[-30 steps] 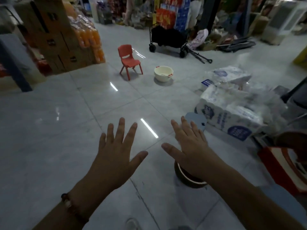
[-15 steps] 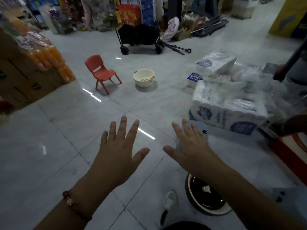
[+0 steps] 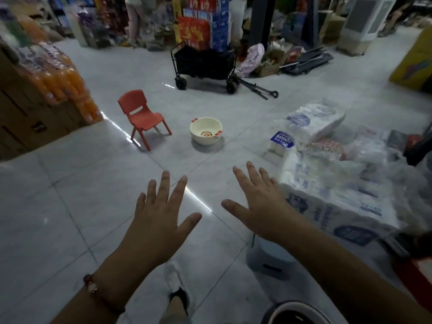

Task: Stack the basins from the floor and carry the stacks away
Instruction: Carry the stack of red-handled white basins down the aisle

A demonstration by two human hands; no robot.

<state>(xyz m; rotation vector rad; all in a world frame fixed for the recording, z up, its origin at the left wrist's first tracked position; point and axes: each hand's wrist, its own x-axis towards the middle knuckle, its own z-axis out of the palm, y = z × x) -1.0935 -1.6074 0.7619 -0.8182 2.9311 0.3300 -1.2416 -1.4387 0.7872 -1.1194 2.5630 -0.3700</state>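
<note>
A cream basin (image 3: pixel 206 134) with red handle tabs sits upright on the grey tiled floor (image 3: pixel 70 202) a little above the centre of the frame, well apart from both hands. Just to its left stands a small red plastic chair (image 3: pixel 142 116). At the bottom edge, right of centre, the rim of a dark basin (image 3: pixel 297 313) with a pale edge shows, cut off by the frame. The left hand (image 3: pixel 161 218) reaches forward at lower centre, palm down, fingers spread and straight, its grip released and holding nothing; a beaded bracelet (image 3: pixel 93 288) circles its wrist. The right hand (image 3: pixel 261 204) is stretched out beside it the same way, grip released, touching nothing. At the right lie wrapped packs of tissue rolls (image 3: pixel 339 197). A black folding cart (image 3: pixel 204 64) stands at upper centre, and shrink-wrapped orange drink bottles (image 3: pixel 63 87) sit at upper left.
</note>
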